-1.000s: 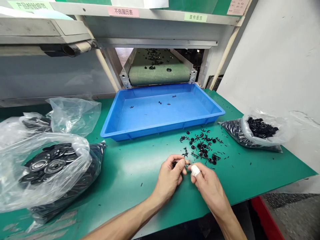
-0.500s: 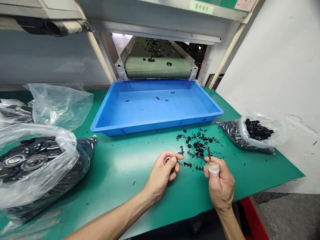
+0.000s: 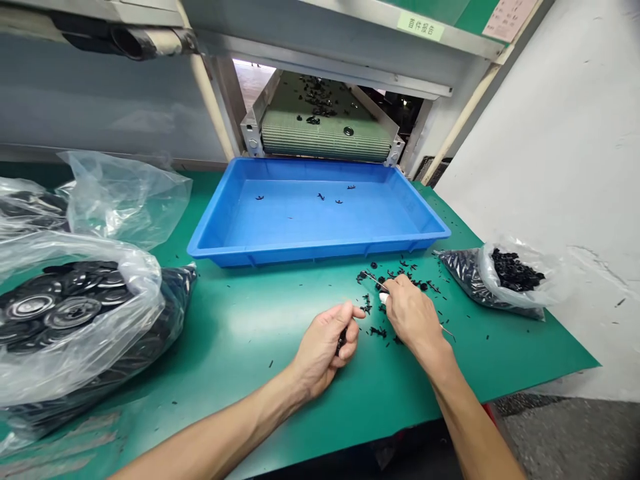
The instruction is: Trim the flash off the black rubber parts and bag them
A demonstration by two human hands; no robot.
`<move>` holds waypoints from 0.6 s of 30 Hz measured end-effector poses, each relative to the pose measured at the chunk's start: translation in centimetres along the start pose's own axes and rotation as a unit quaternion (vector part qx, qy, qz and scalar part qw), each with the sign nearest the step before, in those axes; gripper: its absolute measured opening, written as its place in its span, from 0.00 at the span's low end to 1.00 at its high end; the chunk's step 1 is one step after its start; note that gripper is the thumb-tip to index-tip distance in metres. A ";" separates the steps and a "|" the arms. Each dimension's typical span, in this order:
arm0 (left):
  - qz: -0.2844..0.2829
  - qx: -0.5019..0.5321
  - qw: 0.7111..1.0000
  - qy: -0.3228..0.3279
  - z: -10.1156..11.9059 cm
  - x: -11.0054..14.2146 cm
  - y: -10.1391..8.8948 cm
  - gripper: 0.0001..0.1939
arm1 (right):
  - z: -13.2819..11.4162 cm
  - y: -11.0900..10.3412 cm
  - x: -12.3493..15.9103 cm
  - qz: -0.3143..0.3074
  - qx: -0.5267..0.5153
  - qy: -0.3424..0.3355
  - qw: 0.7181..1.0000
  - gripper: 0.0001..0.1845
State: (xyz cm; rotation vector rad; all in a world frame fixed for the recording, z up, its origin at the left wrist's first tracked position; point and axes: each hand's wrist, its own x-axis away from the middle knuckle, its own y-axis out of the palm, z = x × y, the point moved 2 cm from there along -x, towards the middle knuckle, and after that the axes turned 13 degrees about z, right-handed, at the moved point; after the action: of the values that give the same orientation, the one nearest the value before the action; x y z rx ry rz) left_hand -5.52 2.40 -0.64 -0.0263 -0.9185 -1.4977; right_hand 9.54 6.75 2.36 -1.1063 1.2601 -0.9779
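Observation:
My left hand is curled closed around small black plastic parts, which mostly stay hidden behind the fingers. Between the fingers of my right hand is a slim metal tool, its tip pointing left over the loose parts; its exact kind does not show. A white wrap covers part of the thumb. Under and around this hand lies a scatter of small black plastic parts, some round, some like short branched sprues.
Beyond the hands stands a blue tray with a few black bits, below a green conveyor belt carrying more parts. Clear bags of black discs are at left. A smaller bag of black pieces lies at right.
My right hand has moved left and forward, turning palm down over the loose parts with the tool tip now pointing left. The left hand stays closed in nearly the same place.

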 end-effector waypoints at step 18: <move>-0.070 -0.062 0.995 0.028 -0.2 0.3 0.2 0.18 | 0.1 -3.1 7.1 0.099 -0.371 0.084 0.919 0.17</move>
State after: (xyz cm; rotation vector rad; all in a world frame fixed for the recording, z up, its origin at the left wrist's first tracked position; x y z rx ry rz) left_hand -5.28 2.09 -0.50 -0.0104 -0.7947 -1.6766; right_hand 10.36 -0.80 3.85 -1.4423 1.9276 -0.4346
